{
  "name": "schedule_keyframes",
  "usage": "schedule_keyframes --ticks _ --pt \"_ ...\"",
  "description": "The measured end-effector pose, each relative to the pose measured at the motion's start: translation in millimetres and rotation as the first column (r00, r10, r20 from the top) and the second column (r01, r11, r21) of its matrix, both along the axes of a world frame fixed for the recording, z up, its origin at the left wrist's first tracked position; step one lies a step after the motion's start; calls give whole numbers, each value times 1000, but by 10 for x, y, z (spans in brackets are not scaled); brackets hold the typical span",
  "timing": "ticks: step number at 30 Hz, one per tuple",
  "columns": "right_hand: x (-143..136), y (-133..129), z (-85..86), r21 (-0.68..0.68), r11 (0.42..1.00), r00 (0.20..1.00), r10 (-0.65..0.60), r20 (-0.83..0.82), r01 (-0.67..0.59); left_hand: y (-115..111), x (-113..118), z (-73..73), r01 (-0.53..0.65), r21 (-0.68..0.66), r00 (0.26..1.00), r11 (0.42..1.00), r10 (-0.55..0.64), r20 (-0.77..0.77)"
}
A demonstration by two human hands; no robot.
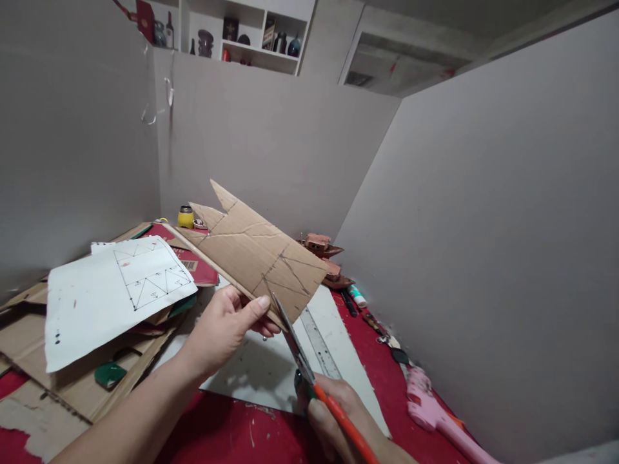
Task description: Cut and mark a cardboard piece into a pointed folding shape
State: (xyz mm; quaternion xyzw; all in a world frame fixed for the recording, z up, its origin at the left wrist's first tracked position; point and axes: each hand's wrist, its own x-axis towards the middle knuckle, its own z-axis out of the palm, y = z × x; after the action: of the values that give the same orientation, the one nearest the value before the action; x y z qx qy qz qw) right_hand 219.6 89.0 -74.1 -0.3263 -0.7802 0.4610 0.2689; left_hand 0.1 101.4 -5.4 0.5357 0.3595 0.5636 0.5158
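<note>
A piece of brown cardboard [256, 248] with pencil lines and pointed teeth cut at its far left end is held up over the table. My left hand [232, 322] grips its lower edge, thumb on top and fingers underneath. In my right hand [338, 412] are scissors [302, 361] with orange on the handle. The blades lie at the near edge of the cardboard, just right of my left thumb, close to a drawn line. Part of my right hand is hidden behind the scissors.
Left, a white sheet with a zigzag drawing [120, 290] lies on stacked cardboard [29, 328]. A metal ruler [322, 345] rests on a white board [251, 380] over red cloth [227, 432]. Two small model boats [319, 243] and a pink tool [430, 406] are at the right, near grey partitions [483, 225].
</note>
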Motion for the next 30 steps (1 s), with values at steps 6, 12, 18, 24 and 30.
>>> schedule_keyframes --ticks 6,12,18,24,30 --pt "12 16 -56 64 998 1000 -15 -23 16 9 -18 2 29 10 1000 1000 -29 7" --pt "5 63 -2 53 998 999 36 21 -37 21 -26 -15 30 5 999 1000 -30 -22" --pt "-22 34 62 50 998 999 37 8 -38 -13 10 -21 36 -23 997 999 -38 -63" --pt "-29 -18 34 52 999 1000 10 -26 -9 -24 -2 -8 42 -18 995 999 -44 -88" --pt "-12 7 -35 56 997 997 -44 -58 47 -25 25 7 66 -36 997 997 -67 -34"
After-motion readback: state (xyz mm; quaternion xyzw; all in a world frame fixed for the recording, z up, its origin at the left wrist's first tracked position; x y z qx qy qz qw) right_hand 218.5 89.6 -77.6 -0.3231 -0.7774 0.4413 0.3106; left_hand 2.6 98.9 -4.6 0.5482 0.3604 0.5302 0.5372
